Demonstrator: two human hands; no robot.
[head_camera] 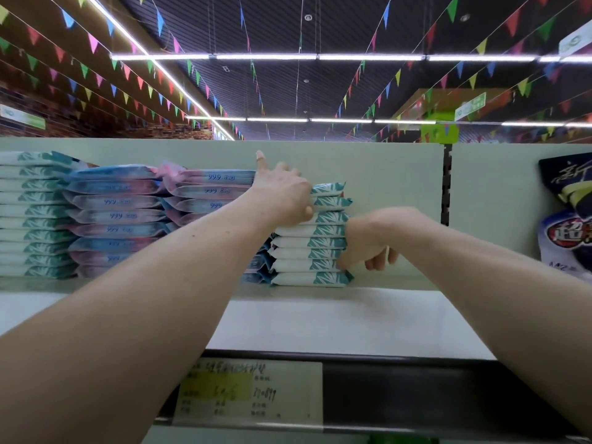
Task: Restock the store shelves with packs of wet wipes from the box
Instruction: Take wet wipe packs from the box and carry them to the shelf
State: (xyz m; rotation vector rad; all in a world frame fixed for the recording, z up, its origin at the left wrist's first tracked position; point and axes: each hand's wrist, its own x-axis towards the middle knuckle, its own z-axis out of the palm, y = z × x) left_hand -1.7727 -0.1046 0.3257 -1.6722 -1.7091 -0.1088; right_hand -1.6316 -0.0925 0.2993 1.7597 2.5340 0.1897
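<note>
Beyond the price label (250,389), my right hand (368,241), loosely curled and holding nothing, touches the stack of wet wipes (320,248) between my hands. My left hand (285,193) curls over its top packs. I'd press evenly, squaring it toward the back panel (394,174).

left forearm enters from 7 o'clock, right from 4 o'clock. left hand (282,193): thumb raised toward 12, fingers curled over wipe-pack stack (320,243). right hand (368,241): wrist bent, fingers hanging loosely curled toward 6, holding nothing.

The price label (250,392) print is blurred, unreadable.
</note>
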